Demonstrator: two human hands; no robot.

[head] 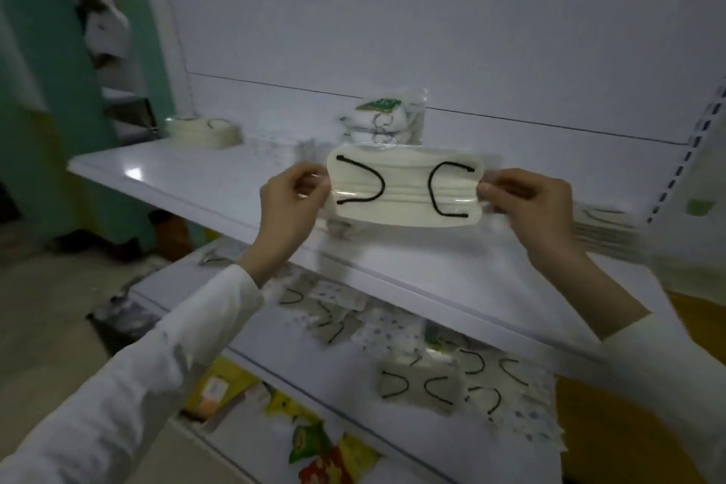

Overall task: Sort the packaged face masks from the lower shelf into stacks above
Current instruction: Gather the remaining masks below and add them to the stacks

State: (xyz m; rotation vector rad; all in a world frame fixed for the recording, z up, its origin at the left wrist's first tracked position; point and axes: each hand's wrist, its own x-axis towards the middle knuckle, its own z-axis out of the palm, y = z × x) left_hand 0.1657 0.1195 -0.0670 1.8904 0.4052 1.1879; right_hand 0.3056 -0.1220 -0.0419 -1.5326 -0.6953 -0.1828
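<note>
- The packaged face mask (pixel 404 189), cream with black ear loops in a clear wrapper, is held flat and level in the air, in front of and just above the upper shelf (pixel 188 177).
- The left hand (pixel 288 194) pinches the wrapper's left end between thumb and curled fingers; the mask extends rightward from that grip.
- The right hand (pixel 526 204) pinches the right end the same way, so the mask spans the gap between both hands.
- Behind it on the upper shelf sit a cream stack (pixel 202 132) at far left, a blurred dotted stack (pixel 275 147), a stack with a green label (pixel 383 122) against the back wall, and another stack (pixel 601 228) at right.
- Below, the lower shelf (pixel 298 361) holds loose masks (pixel 420 385), cream and dotted, lying scattered and overlapping.
- Colourful snack packets (pixel 314 444) lie on the level beneath.
</note>
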